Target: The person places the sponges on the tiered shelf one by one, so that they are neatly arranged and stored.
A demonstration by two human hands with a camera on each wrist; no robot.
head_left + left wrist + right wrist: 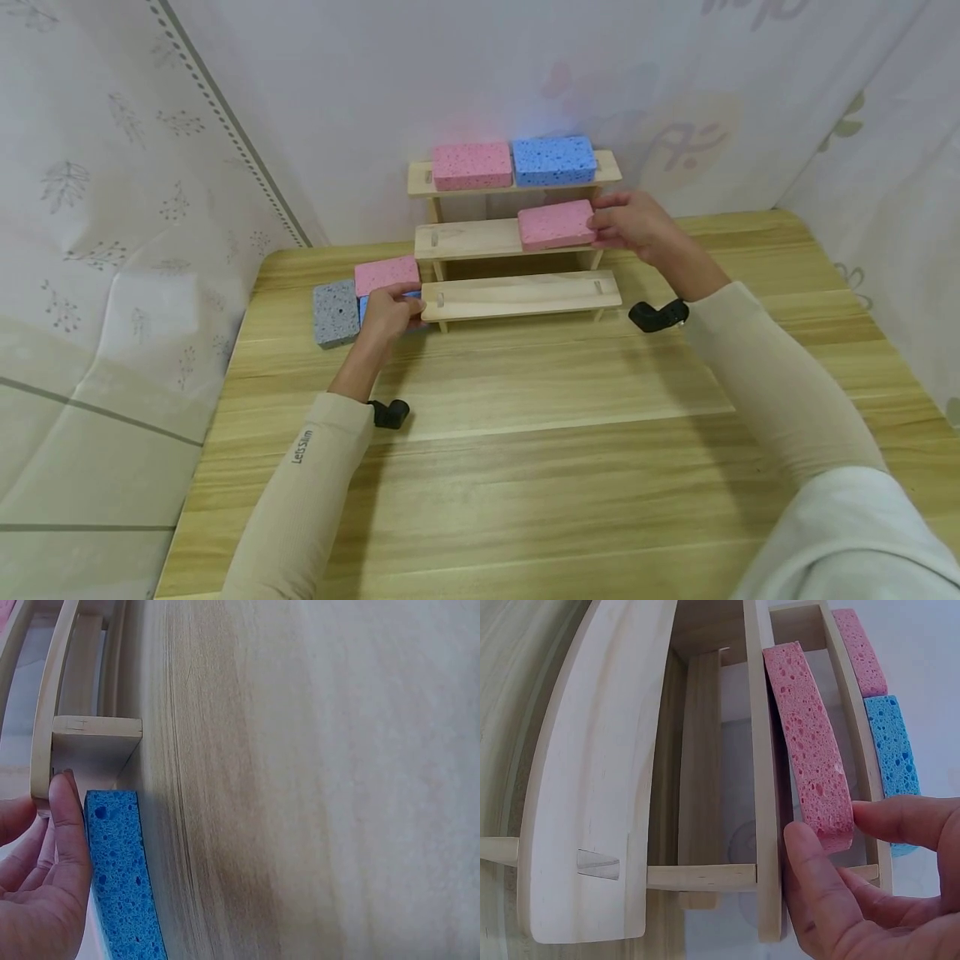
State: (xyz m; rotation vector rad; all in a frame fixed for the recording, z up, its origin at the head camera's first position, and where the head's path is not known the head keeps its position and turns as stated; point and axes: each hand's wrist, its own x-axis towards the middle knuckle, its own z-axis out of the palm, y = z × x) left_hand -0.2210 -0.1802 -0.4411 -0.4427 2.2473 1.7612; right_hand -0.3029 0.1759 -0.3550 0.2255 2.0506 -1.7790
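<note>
My right hand pinches the right end of a pink sponge over the right part of the middle step of a three-tier wooden shelf. From the right wrist view, the sponge sits slightly tilted on that step, thumb and fingers on opposite sides of its end. The left hand grips the left end of the lowest step, thumb and fingertips around the board edge in the left wrist view. A blue sponge lies just beside those fingers, partly hidden by the hand in the head view.
On the top step a pink sponge and a blue sponge lie side by side. Left of the shelf, a grey sponge and another pink sponge rest on the wooden table. A patterned curtain hangs behind.
</note>
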